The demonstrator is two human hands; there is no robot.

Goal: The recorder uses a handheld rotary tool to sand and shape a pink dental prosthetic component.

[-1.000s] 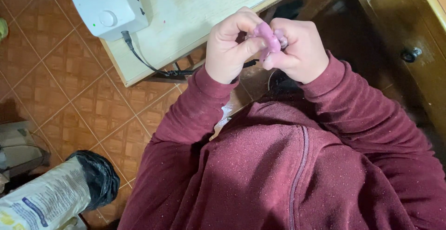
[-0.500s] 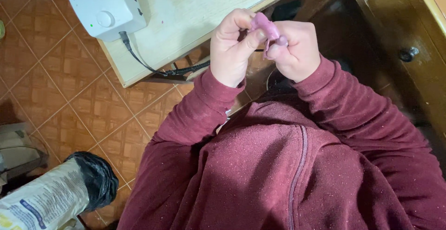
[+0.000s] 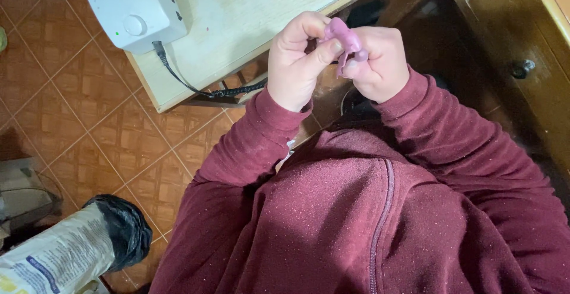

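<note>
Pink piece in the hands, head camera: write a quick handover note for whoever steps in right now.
Left hand: closed on the pink piece, thumb pressed against its side.
Right hand: closed on the same piece from the other side, fingers curled round it.
The piece is soft-looking and bent, held up in front of the chest, off the wooden table.
A white box with a knob sits on the table corner, its black cable hanging over the edge.
Done: piece is in a two-handed grip.
Left: cannot tell from this view.

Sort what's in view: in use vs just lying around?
In use: small pink piece, pinched between left hand and right hand.
Lying about: white box device with black cable on pale tabletop; printed sack; black bag.
</note>
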